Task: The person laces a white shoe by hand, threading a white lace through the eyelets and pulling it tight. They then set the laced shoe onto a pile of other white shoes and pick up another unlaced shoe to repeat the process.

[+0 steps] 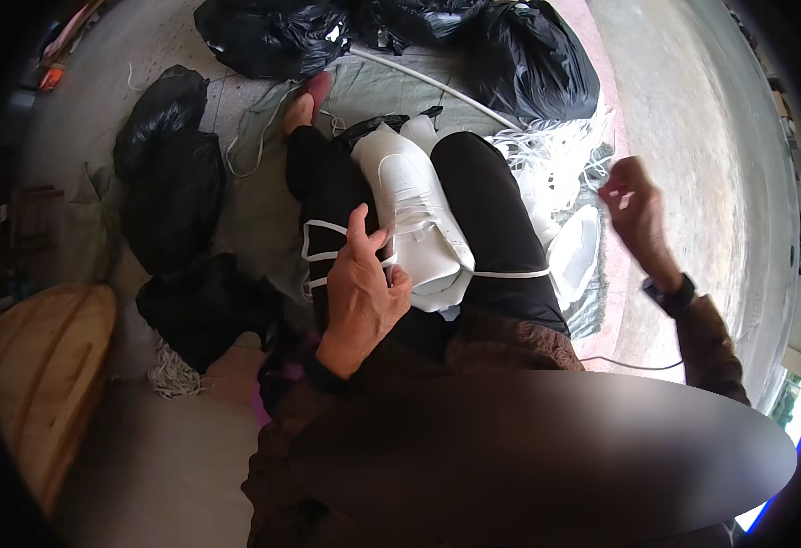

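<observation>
Lacing a white shoe on the lap

Left hand [361,294] presses half-curled fingers on the white shoe [416,215], keeping it steady between the knees. Right hand [635,208] is pinched shut, pulling the white lace [510,273] tight sideways. Black bags [272,35] sit beyond.

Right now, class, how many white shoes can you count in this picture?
2. One shoe lies on the lap, steadied by the left hand. A second shoe rests on the floor beside the right leg, below the raised right hand. The bags may hide others.
</observation>
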